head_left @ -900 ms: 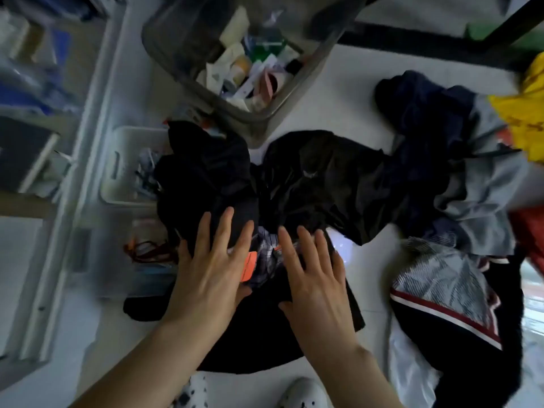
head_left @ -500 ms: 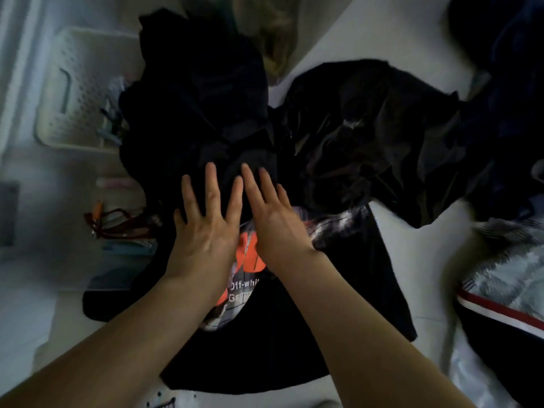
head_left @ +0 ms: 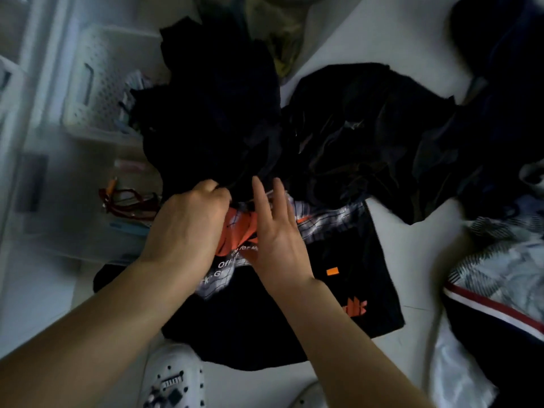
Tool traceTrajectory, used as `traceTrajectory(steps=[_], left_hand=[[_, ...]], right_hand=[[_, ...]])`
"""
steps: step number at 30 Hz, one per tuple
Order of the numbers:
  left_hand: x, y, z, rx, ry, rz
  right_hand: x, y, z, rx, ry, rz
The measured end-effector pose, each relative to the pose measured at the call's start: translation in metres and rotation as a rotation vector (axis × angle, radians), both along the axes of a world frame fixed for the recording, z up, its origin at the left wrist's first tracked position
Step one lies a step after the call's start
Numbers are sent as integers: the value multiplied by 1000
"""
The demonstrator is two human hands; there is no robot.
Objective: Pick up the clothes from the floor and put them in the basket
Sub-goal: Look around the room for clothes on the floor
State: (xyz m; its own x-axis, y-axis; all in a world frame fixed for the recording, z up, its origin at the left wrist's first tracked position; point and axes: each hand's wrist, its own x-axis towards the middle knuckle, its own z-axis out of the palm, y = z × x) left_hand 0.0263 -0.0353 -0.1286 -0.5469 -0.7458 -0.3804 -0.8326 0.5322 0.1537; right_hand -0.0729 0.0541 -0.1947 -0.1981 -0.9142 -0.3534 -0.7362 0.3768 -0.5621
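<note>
A heap of dark clothes covers the white floor. Nearest me lies a black T-shirt (head_left: 338, 290) with an orange and white print. Behind it sit a dark navy garment (head_left: 217, 107) and a crumpled black one (head_left: 362, 136). My left hand (head_left: 188, 228) has its fingers curled into the fabric where the navy garment meets the T-shirt. Beside it, my right hand (head_left: 276, 234) rests on the printed T-shirt with fingers spread. A white perforated basket (head_left: 97, 83) stands at the left, partly hidden by the navy garment.
A grey patterned garment with a red and white stripe (head_left: 497, 278) lies at the right, more dark clothes (head_left: 506, 69) at the top right. Red cord and small items (head_left: 126, 198) lie at the left. My white shoe (head_left: 173, 378) is at the bottom.
My left hand has closed from flat into a grip on the dark fabric. My right hand has slid slightly right, still spread. The view has moved closer to the pile.
</note>
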Motion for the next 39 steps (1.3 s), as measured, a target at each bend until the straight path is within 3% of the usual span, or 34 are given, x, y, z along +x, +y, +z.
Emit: traceTrajectory(steps=[3,7,11,21,25,39], left_hand=[[-1,11,56,78,235,-42],[17,51,99,265,262,-59],[19,60,165,276,346,25],[-16,74,338,63,557,84],[-29,96,418,106,558,-9],[-88,187,686,-153,509,-350]], right_hand=[[-11,5,46,-39,-28,56],[-20,8,85,-90,-18,112],[-15,26,163,-48,23,30],[-39,61,413,-158,22,-156],[-46,84,494,-237,162,-180],[-70,183,750,-254,453,-375]])
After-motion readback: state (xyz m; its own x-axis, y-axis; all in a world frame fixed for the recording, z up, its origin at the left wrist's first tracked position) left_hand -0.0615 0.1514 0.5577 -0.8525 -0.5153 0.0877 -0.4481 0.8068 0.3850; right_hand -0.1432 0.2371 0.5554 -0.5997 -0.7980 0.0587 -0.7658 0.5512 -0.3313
